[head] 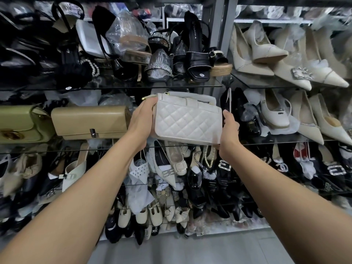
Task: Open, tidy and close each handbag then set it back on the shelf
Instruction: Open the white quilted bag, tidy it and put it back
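Observation:
A white quilted handbag is held up in front of the middle glass shelf, its flap down and facing me. My left hand grips its left end, fingers curled round the side. My right hand grips its right end. A chain strap hangs below the bag. On the same shelf to the left lie a beige handbag with a metal clasp and an olive green handbag with a gold clasp.
Glass shelves packed with shoes surround the bags: black sandals above, cream pointed heels at the right, cream flats and black shoes below. A grey upright post divides the shelving. Grey floor lies at the bottom.

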